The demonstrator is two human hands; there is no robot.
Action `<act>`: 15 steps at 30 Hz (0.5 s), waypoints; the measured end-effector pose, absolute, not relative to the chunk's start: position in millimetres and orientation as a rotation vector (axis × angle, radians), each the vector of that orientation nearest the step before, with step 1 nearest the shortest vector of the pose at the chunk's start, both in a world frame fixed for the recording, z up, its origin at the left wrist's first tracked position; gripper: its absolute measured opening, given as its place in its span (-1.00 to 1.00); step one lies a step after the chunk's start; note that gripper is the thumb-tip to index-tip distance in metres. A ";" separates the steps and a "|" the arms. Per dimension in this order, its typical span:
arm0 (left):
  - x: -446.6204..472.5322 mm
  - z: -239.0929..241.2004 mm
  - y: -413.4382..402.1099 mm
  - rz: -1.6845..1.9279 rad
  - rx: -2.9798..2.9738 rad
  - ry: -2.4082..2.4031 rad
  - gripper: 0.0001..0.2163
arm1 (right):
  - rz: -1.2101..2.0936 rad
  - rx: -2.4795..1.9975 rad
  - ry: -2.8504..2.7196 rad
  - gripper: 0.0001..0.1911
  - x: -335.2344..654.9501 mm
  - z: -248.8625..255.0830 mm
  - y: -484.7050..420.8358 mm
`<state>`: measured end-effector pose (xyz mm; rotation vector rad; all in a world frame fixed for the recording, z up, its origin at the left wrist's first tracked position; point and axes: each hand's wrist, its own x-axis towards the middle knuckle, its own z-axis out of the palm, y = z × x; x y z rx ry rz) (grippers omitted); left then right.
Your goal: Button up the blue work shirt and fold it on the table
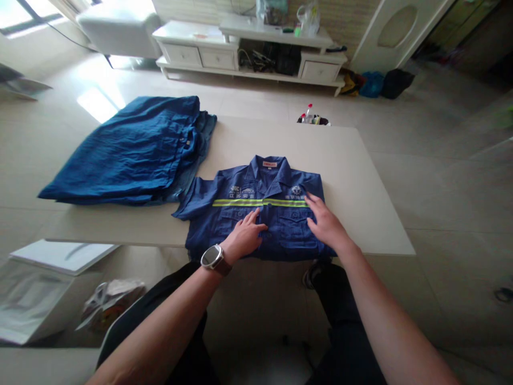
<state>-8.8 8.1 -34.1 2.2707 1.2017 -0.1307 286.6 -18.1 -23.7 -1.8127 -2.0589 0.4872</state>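
A navy work shirt (272,184) lies front side up at the near edge of the table (336,155), its collar pointing away from me. A yellow-green reflective stripe crosses its chest, above two flap pockets. My left hand (245,234), with a watch (212,258) on the wrist, rests over the shirt's middle front, fingers outstretched. On the right chest area my right hand (324,219) touches the cloth with its fingers spread. The shirt's left sleeve sticks out sideways; its right sleeve appears tucked in or hidden. Its lower part hangs at the table edge.
Several blue garments (132,149) are stacked on the table's left. A white box (44,289) and a plastic bag (110,305) stand below left. Red-capped bottles (308,115) show behind the table. A white TV cabinet (248,51) runs along the wall.
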 end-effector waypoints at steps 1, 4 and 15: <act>-8.6 -35.1 8.1 -0.131 2.272 1.204 -0.53 | 0.559 -1.797 -2.122 -0.25 282.5 -27.9 -19.6; -8.2 -36.6 7.8 -0.129 2.281 1.207 -0.53 | 0.679 -1.836 -2.185 -0.23 276.2 -41.5 -22.9; -23.6 -26.1 27.7 0.091 2.223 1.258 -0.49 | 0.780 -2.005 -2.188 -0.26 271.2 -46.8 -25.5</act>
